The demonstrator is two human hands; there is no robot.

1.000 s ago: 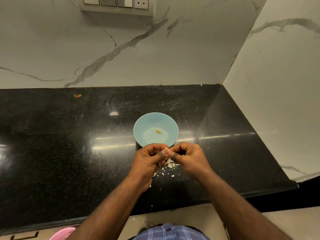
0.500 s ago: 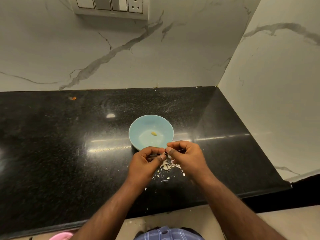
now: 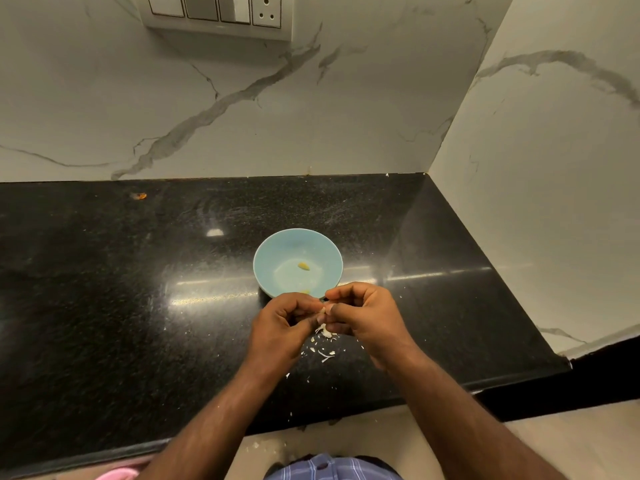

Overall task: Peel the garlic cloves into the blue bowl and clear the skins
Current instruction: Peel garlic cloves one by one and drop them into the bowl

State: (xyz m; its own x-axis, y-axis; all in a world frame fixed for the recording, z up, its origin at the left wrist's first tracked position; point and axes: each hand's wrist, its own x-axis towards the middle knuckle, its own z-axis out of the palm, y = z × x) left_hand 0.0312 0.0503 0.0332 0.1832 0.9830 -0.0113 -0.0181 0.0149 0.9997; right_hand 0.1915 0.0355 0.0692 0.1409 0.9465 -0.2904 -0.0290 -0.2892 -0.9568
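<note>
The blue bowl [image 3: 277, 252] stands on the black counter [image 3: 104, 289] with two small yellowish peeled cloves in it, one [image 3: 303, 266] near its middle and one [image 3: 305, 291] at its near rim. Just in front of the bowl my left hand [image 3: 282, 325] and my right hand [image 3: 367, 315] meet fingertip to fingertip and pinch a small garlic clove [image 3: 323, 310] between them. Only a pale bit of the clove shows. White skin flakes [image 3: 323, 344] lie scattered on the counter under and behind my hands.
Marble walls close the counter at the back and on the right, with a switch panel [image 3: 218, 12] high on the back wall. An orange speck [image 3: 139, 196] lies far left. The counter's front edge [image 3: 311, 424] runs below my forearms. Something pink [image 3: 117, 474] shows at the bottom left.
Both hands stay together on the clove just in front of the bowl. A second yellowish clove now shows at the bowl's near rim. More skin flakes show on the counter.
</note>
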